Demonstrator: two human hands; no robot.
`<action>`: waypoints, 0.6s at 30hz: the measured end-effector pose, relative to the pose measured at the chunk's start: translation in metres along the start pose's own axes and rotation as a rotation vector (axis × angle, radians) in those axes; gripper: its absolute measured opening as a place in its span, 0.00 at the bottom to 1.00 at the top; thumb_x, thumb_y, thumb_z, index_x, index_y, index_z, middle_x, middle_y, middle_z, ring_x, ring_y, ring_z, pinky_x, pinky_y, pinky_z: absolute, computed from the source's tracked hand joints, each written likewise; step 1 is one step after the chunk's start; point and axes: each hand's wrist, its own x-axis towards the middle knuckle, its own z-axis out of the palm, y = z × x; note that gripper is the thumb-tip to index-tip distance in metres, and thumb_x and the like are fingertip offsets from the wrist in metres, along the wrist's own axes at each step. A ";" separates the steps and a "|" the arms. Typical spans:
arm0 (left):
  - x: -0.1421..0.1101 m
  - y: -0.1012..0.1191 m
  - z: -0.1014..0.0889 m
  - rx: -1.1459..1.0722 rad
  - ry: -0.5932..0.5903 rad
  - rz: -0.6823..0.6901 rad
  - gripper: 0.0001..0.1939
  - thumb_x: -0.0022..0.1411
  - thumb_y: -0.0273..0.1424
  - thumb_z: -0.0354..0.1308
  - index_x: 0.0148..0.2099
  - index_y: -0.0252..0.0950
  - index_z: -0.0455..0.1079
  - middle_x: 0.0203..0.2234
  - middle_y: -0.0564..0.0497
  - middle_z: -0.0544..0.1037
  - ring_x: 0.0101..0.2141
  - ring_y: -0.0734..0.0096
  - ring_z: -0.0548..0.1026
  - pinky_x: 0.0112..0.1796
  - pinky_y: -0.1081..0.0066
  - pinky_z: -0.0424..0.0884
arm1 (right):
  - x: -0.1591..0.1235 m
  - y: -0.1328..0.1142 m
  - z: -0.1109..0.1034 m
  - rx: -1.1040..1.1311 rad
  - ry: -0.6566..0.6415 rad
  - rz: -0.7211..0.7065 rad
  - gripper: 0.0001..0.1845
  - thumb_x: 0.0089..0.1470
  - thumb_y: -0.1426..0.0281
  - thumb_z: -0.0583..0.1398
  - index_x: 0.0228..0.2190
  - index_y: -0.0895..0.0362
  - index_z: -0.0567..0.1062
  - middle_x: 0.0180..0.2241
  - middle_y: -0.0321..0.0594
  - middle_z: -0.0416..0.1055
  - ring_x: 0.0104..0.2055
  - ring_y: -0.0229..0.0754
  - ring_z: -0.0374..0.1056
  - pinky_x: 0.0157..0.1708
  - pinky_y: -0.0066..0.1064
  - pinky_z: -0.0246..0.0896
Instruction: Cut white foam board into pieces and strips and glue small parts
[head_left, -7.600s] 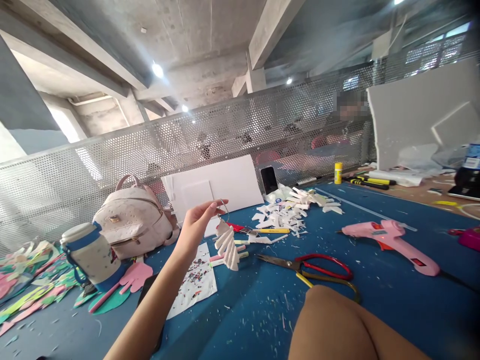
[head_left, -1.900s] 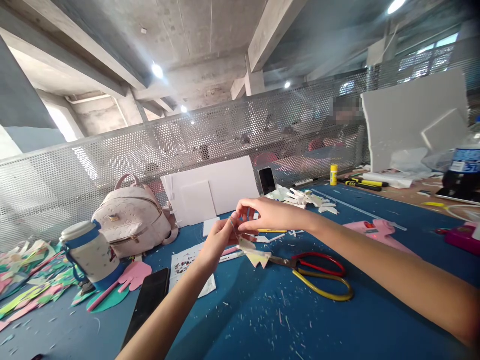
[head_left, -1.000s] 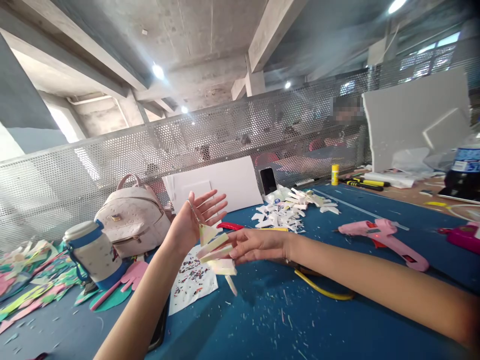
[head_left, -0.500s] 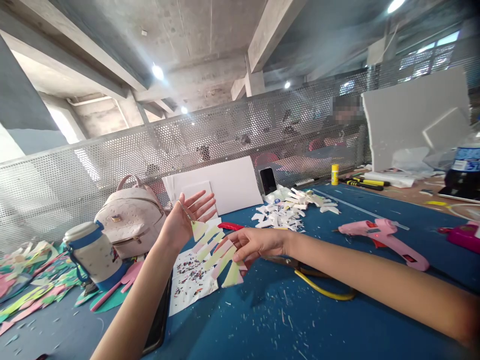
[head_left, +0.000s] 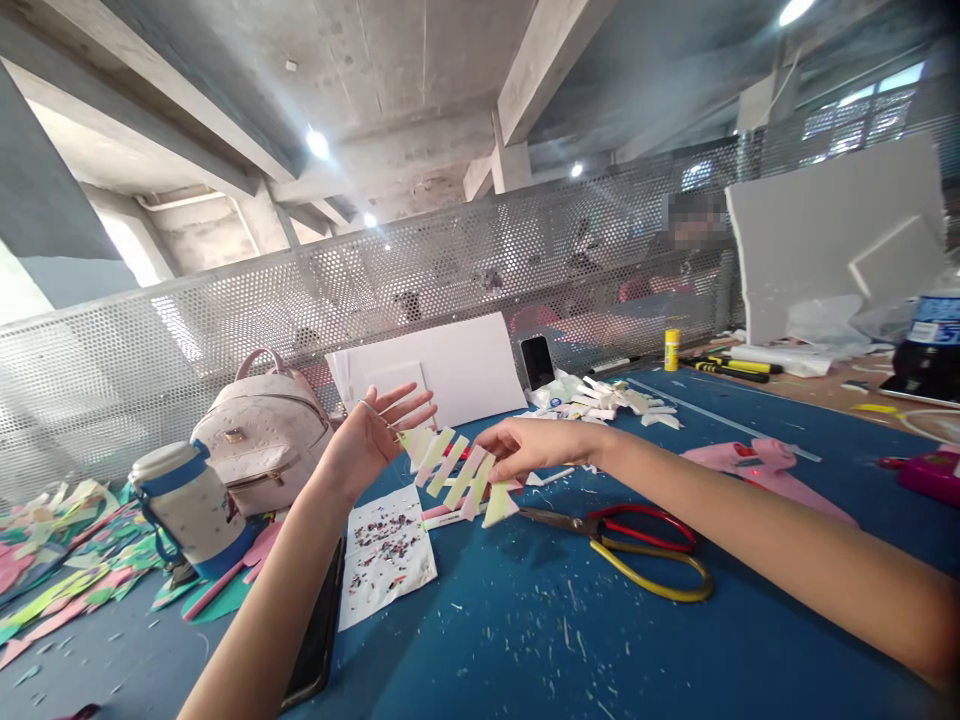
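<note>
Showing a strand (head_left: 465, 480) of pale green and pink slats stretched between two bare hands above the blue table (head_left: 525, 650). Its long axis slopes from the left thumb down and across to the right fingers, with the slats set slantwise over that line. At the upper end, a thin ring (head_left: 382, 415) appears hooked about the thumb of the left hand (head_left: 366, 442); the palm is turned up and its fingers are spread wide, closed on nothing. At the lower end, the right hand (head_left: 529, 443) is nearer: its thumb and fingers appear narrowed in a pinch on the strand, the last slat hanging just below them. Whether the ring is tight on the thumb cannot be told. Below and beyond the strand, from where one stands, lie the speckled sheet (head_left: 386, 585), under its left side, and the scissors (head_left: 637, 550), their tips pointing towards the last slat.
</note>
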 end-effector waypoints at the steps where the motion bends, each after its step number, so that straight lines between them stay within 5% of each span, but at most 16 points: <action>1: 0.000 0.000 -0.001 0.024 -0.015 -0.001 0.23 0.74 0.38 0.41 0.57 0.30 0.68 0.58 0.36 0.72 0.57 0.51 0.71 0.50 0.57 0.73 | -0.001 0.000 -0.002 -0.030 0.000 0.011 0.23 0.51 0.63 0.67 0.47 0.62 0.74 0.42 0.48 0.76 0.32 0.36 0.70 0.31 0.26 0.66; 9: -0.005 0.001 -0.001 0.313 -0.127 0.034 0.19 0.67 0.37 0.56 0.51 0.28 0.74 0.51 0.31 0.76 0.47 0.45 0.79 0.46 0.54 0.75 | -0.005 -0.003 -0.003 -0.206 -0.002 0.071 0.11 0.52 0.70 0.64 0.38 0.60 0.75 0.31 0.40 0.75 0.28 0.36 0.70 0.30 0.28 0.63; 14: -0.009 0.005 0.005 0.503 -0.011 0.185 0.10 0.63 0.35 0.61 0.41 0.34 0.78 0.39 0.41 0.82 0.36 0.60 0.81 0.39 0.65 0.75 | 0.004 0.008 0.000 -0.211 -0.015 0.061 0.13 0.49 0.72 0.65 0.40 0.60 0.75 0.28 0.36 0.74 0.28 0.36 0.67 0.29 0.28 0.60; 18: -0.015 0.013 0.013 0.647 0.053 0.294 0.06 0.60 0.33 0.64 0.32 0.37 0.79 0.27 0.48 0.80 0.24 0.73 0.73 0.27 0.74 0.69 | 0.008 0.011 0.009 -0.146 -0.134 0.057 0.17 0.49 0.66 0.68 0.41 0.59 0.74 0.31 0.37 0.75 0.32 0.37 0.70 0.35 0.28 0.62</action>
